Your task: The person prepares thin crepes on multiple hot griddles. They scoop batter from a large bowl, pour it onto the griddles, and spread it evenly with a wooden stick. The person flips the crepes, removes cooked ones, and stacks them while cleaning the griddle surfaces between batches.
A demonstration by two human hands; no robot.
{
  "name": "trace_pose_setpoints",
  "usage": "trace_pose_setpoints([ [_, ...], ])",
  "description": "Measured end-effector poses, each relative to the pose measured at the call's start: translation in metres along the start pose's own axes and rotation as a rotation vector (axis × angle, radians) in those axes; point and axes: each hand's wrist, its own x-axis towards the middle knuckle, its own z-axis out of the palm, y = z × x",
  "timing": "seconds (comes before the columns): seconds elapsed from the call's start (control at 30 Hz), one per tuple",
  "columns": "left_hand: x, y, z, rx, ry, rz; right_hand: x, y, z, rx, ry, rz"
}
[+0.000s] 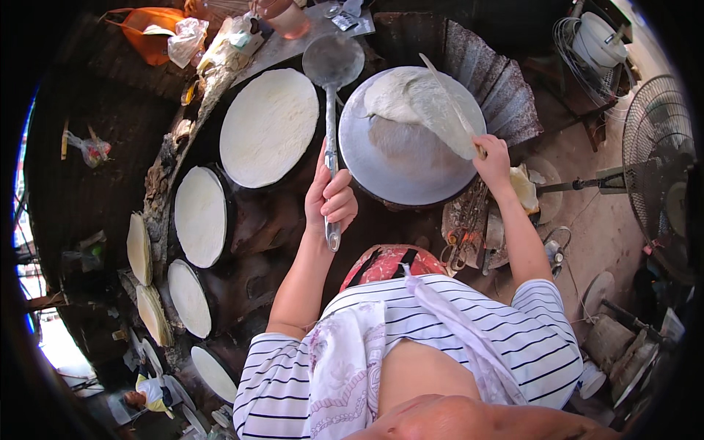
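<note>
My left hand (pixel 331 203) is closed around the handle of a metal ladle (pixel 333 60), held upright in the picture with its round bowl away from me. My right hand (pixel 493 157) grips the end of a long thin spatula (pixel 448 99) that lies over a round griddle (pixel 352 148). On the griddle a pale sheet of batter or dough (pixel 407 102) is bunched and folded toward the far side, partly under the spatula. A bare, brownish patch shows on the near part of the griddle. Left of the ladle a large white flatbread (pixel 269 129) covers another round pan.
More flatbreads on round pans (pixel 201 217) curve down the left side, beside stacks of thin flatbreads (pixel 139 248). Glowing embers (pixel 454 239) lie below the griddle at right. Corrugated metal (pixel 498 82) stands behind it, and a fan (pixel 660 170) is at far right. Another person (pixel 151 391) is at lower left.
</note>
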Motion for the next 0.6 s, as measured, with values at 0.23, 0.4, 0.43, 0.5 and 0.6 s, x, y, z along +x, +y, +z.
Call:
trace_pose_setpoints([
  [0.23,-0.005,-0.026,-0.032,-0.298,0.211,-0.02,0.011,-0.031,0.043,0.171,-0.202,-0.196],
  [0.4,-0.016,-0.023,0.003,0.016,0.011,-0.038,0.025,0.016,0.01,0.061,-0.081,-0.104],
  [0.43,-0.009,-0.021,-0.005,-0.013,0.093,-0.02,0.039,0.023,0.011,0.004,-0.113,-0.077],
  [0.5,0.003,-0.02,-0.023,-0.204,0.231,0.011,0.044,0.012,0.032,0.06,-0.197,-0.196],
  [0.6,-0.004,-0.018,-0.026,-0.309,0.256,0.038,0.028,-0.029,0.055,0.148,-0.297,-0.253],
])
